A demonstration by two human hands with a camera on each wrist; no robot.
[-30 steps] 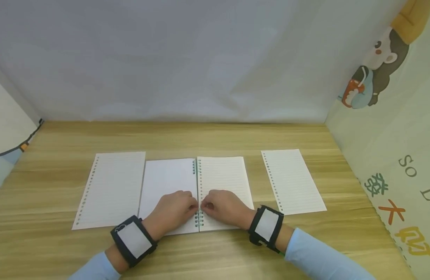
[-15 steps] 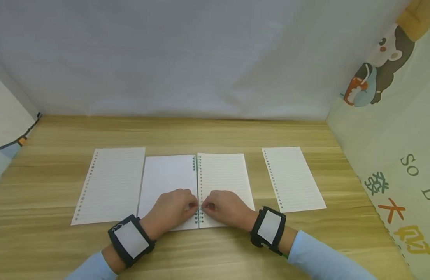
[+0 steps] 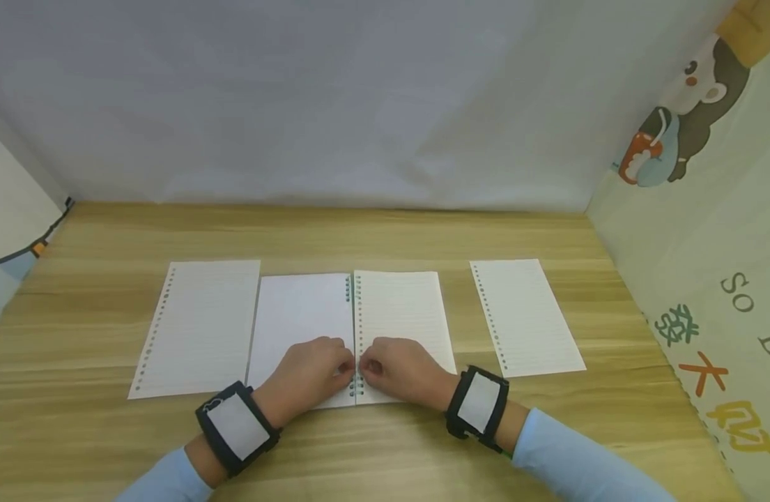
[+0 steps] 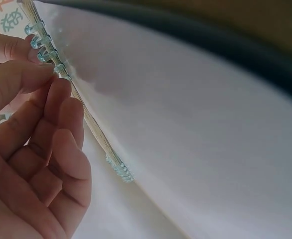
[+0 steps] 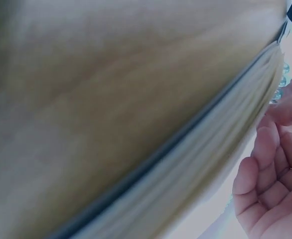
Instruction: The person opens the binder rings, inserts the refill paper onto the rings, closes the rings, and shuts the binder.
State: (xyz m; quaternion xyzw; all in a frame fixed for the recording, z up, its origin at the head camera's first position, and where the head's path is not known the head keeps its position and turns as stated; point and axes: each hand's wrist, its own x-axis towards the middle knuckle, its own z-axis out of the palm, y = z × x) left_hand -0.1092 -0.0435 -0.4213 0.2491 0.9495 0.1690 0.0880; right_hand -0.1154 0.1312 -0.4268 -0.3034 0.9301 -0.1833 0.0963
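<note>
An open loose-leaf notebook (image 3: 303, 303) lies in the middle of the table, a plain white side on the left and a lined page (image 3: 398, 307) on the right. Teal plastic binder rings (image 4: 44, 47) run along its spine. My left hand (image 3: 309, 373) pinches the rings low on the spine between thumb and forefinger, its other fingers curled. Facing it, my right hand (image 3: 403, 369) pinches the rings from the right side, knuckles almost touching the left hand. In the right wrist view the page stack (image 5: 225, 119) shows edge-on beside the curled fingers. The fingertips hide the gripped rings.
A loose lined sheet (image 3: 199, 328) with punched holes lies left of the notebook, its edge close to the white side. Another punched sheet (image 3: 525, 317) lies to the right, apart from it. A grey-white backdrop (image 3: 334, 104) stands behind the wooden table (image 3: 385, 453).
Both hands stay at the low end of the spine, with only slight shifts of the fingers. The head view has tilted a little, so the table sits higher in the picture.
</note>
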